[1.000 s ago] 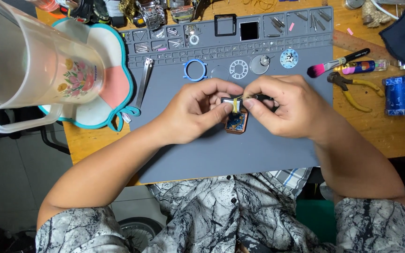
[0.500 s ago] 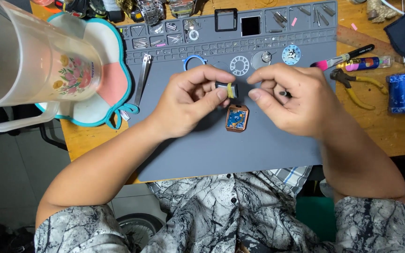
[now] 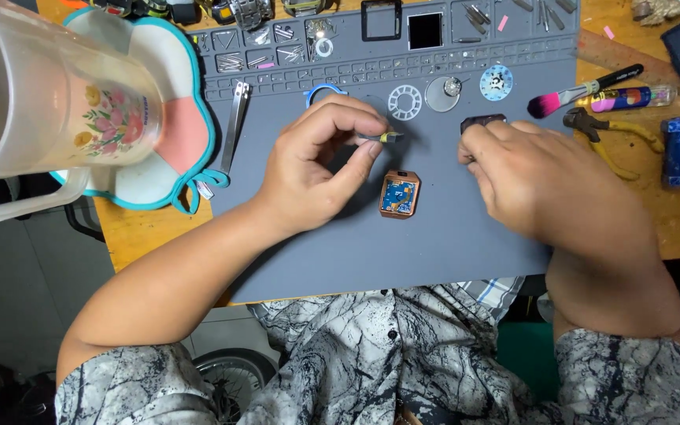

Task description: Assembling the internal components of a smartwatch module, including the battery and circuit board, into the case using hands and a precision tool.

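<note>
The person's left hand [image 3: 316,169] is pinching a small dark tool with a yellowish tip [image 3: 383,137] between thumb and forefinger, the other fingers curling loosely beneath, and holding it just above the grey silicone work mat [image 3: 340,252]. The right hand [image 3: 541,177] is lying further right on the mat, its fingertips pressing together on a small black square frame [image 3: 482,122] near the mat's upper trays; how firmly they are gripping it cannot be told. A second ago both hands were meeting over the small rectangular copper-coloured watch case with the blue circuit board inside [image 3: 399,194]; half a second ago they were beginning to part. Now they are well apart and the watch case is lying alone on the mat between them, touched by neither, its open side facing up. This suggests, as a judgement, that the close two-handed work on the case is pausing while the right hand is turning to another part.

Beyond the hands, a blue ring [image 3: 320,93], a white toothed ring [image 3: 404,101] and a clear round disc [image 3: 442,92] are lying near the mat's trays. A brush with a pink head [image 3: 580,92] and yellow-handled pliers [image 3: 615,134] are resting on the wooden table [image 3: 635,47] to the right. A clear plastic jug with a flower print [image 3: 49,102] is standing at the left on a flower-shaped coaster [image 3: 182,126]
</note>
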